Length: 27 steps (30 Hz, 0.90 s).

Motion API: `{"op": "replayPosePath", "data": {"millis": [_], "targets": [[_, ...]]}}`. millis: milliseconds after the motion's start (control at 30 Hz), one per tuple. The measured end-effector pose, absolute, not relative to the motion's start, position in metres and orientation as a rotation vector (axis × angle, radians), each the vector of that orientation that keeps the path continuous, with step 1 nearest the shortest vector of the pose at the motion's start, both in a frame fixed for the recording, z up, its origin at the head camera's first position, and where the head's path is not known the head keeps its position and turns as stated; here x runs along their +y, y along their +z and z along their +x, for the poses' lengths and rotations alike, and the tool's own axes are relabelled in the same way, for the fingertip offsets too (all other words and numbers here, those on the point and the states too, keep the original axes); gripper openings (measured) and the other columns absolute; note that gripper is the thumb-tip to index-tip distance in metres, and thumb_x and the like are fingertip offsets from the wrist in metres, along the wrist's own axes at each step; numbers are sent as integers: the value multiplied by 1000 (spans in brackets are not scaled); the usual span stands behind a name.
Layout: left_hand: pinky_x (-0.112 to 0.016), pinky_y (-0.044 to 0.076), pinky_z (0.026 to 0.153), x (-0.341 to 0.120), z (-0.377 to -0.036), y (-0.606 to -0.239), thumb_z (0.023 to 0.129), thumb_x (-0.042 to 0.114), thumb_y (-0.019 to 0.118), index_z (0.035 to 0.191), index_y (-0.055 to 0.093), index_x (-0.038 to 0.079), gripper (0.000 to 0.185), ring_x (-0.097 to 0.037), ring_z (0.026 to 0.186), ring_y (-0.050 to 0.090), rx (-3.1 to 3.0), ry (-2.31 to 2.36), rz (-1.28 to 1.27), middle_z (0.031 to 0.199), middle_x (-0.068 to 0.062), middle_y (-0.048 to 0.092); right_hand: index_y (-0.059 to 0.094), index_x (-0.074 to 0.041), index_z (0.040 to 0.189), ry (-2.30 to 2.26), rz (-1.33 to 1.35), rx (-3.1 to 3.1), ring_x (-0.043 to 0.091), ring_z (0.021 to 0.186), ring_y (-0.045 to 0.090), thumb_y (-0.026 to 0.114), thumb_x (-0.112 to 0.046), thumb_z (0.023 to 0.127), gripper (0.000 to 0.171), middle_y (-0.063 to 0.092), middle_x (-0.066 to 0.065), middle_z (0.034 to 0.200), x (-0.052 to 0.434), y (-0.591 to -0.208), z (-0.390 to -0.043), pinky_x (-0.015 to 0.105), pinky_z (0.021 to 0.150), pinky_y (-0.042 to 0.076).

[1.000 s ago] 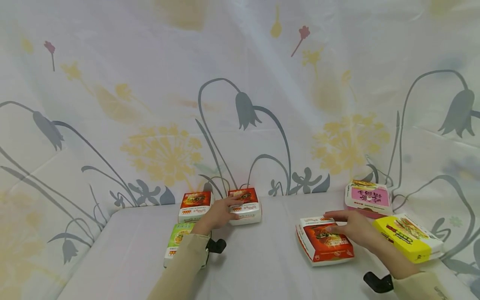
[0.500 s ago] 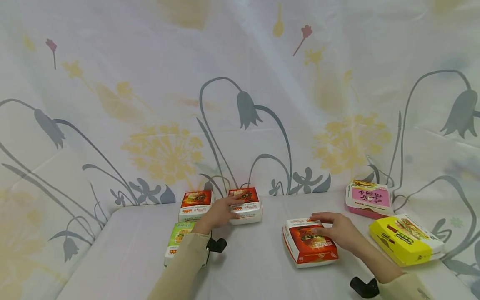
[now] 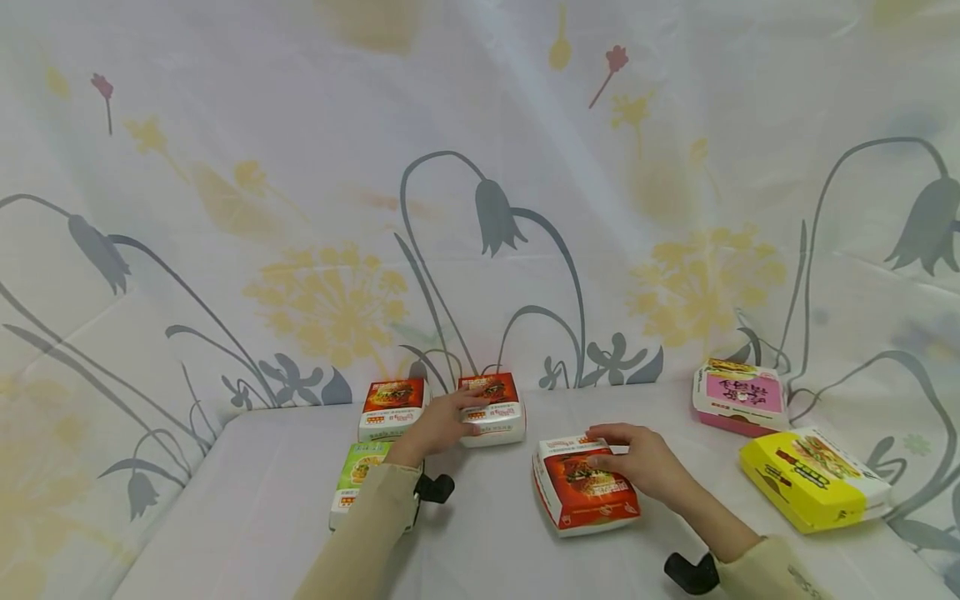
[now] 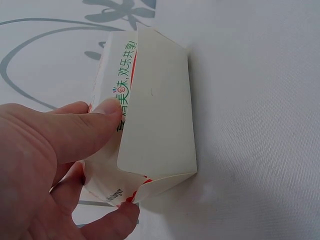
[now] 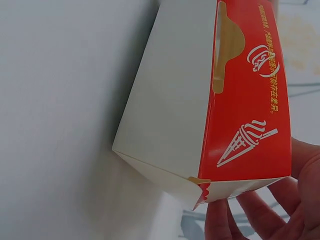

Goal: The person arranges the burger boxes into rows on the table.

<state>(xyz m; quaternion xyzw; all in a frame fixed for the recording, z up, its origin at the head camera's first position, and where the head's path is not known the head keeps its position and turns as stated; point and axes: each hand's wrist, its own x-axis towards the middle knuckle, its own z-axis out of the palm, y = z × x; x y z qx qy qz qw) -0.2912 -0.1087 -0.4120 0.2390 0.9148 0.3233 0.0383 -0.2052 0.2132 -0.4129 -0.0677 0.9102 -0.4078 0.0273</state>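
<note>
On a cloth-covered table (image 3: 495, 542), the right hand (image 3: 637, 460) rests on a red burger box (image 3: 583, 492) near centre, grip curled round its far edge, seemingly to slide it. At ten o'clock from it, the left hand (image 3: 435, 425) holds a second red burger box (image 3: 493, 408), thumb and fingers pinching its side to steady it. A yellow box (image 3: 813, 477) lies at three o'clock.

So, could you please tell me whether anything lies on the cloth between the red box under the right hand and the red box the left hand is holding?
Nothing visible does. The right hand rests on the near red box; the left hand holds the back red box. Only bare tablecloth shows between the two boxes.
</note>
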Motion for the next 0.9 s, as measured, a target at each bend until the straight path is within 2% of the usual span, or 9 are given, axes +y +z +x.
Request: {"op": "replayPosePath", "data": {"millis": [433, 633, 900], "targets": [[-50, 34, 112, -109, -293, -413, 89, 12, 75, 136, 63, 13, 49, -32, 144, 33, 2819, 956, 735, 154, 0, 43, 75, -12, 115, -1395, -289, 2799, 34, 116, 60, 80, -20, 85, 32, 64, 10, 130, 167, -424, -212, 48, 89, 54], [-52, 34, 111, -108, -294, -413, 89, 12, 75, 135, 63, 12, 48, -33, 143, 35, 2832, 931, 755, 153, -3, 44, 76, -12, 113, -1418, -299, 2789, 35, 118, 58, 80, -21, 85, 30, 64, 10, 129, 148, -424, -211, 48, 89, 55], [-52, 35, 111, -105, -290, -408, 87, 11, 76, 133, 65, 14, 48, -32, 142, 36, 2867, 919, 766, 153, 0, 44, 76, -12, 112, -1423, -312, 2783, 33, 116, 59, 81, -21, 84, 30, 65, 10, 128, 130, -424, -212, 46, 88, 55]]}}
